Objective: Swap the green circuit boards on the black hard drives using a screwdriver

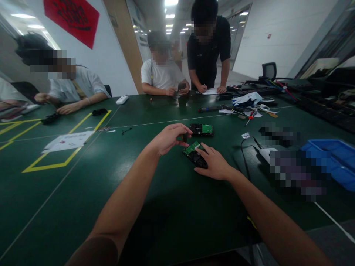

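Note:
On the green table, a black hard drive [191,149] with a green circuit board lies under my right hand [216,162]. My right fingers reach across its board side while the thumb bears on its near edge, so the hand grips it against the table. My left hand [172,138] is closed just above the drive's far left corner, pinching a small dark piece [185,137] whose kind I cannot make out. Just beyond both hands lies a second hard drive [202,129], also black with a green board.
A blue bin [327,146] and a white power strip [267,155] with a dark cable stand right. Tools, including a red screwdriver [251,117], lie back right. A paper sheet [68,141] lies left within yellow tape. Several people sit or stand across the table [111,199].

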